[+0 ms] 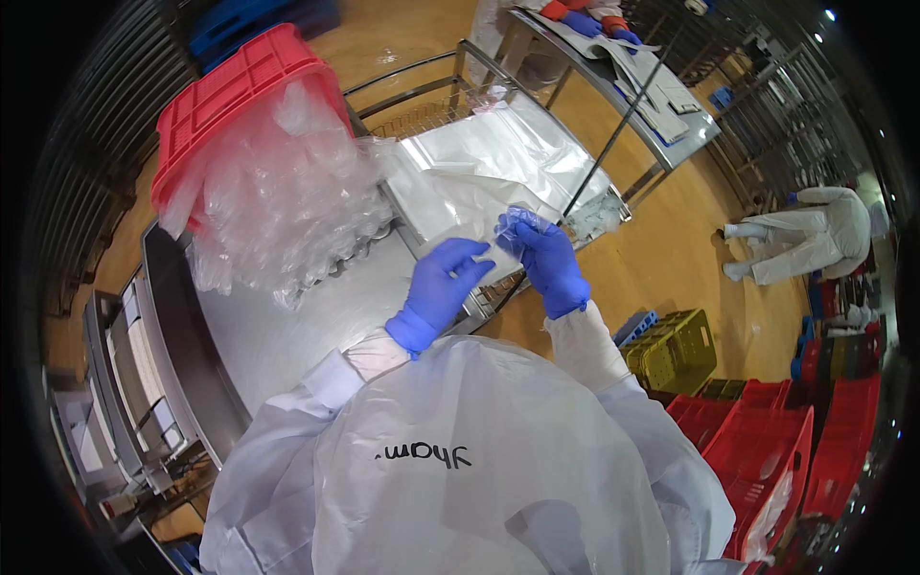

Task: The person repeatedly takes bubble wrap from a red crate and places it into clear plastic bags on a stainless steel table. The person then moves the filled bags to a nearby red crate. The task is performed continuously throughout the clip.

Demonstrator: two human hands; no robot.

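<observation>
Head view shows two blue-gloved hands close together, just apart, before the person's body. Right hand (551,261) has its fingers bent and pinches a crumpled clear film (509,241) at the fingertips. Left hand (441,286) is near this film, its fingers curved toward the thumb; I cannot tell if it grips anything. Beyond the hands lies a pile of shiny clear sheets (522,144). To the left, many clear bags (278,192) spill from a tilted red crate (244,81) over a steel table (331,331).
</observation>
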